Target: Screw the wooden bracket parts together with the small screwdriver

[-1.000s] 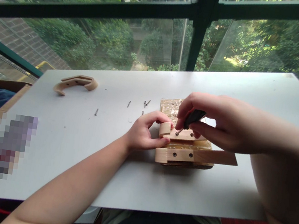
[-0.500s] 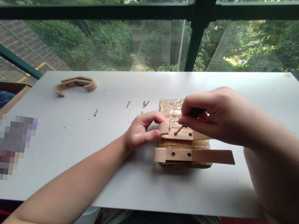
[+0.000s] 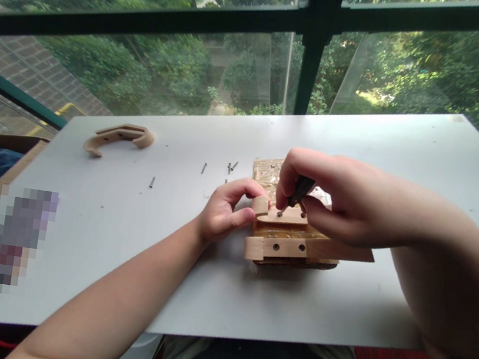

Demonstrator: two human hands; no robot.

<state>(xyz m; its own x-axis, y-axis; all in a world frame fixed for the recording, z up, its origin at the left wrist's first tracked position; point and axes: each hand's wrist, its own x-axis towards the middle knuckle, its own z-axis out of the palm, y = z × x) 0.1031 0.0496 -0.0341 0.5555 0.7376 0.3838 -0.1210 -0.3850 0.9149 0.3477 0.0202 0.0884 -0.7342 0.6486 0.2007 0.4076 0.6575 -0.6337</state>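
My right hand (image 3: 330, 198) grips a black-handled screwdriver (image 3: 301, 190), whose tip meets the left screw hole of a pale wooden hook (image 3: 290, 216). Thumb and fingers of my left hand (image 3: 230, 208) are closed on that hook's curled left end. Under it lies a block wrapped in clear, yellowish tape (image 3: 266, 171). Nearer to me, a second wooden hook (image 3: 286, 248) rests across the block, with dark screws or holes in it. My right hand hides the right end of the farther hook and part of the block.
On the white table (image 3: 179, 290), several loose screws (image 3: 204, 168) lie left of the block. Farther left is another curved wooden piece (image 3: 121, 136). A blurred-out item (image 3: 12, 242) with a red strap lies at the left edge, beside a cardboard box (image 3: 34, 150). Windows stand behind.
My right hand has turned and dropped slightly, so the screwdriver's handle stands at a different tilt and more of the hook's right side is covered. My left hand keeps its hold.
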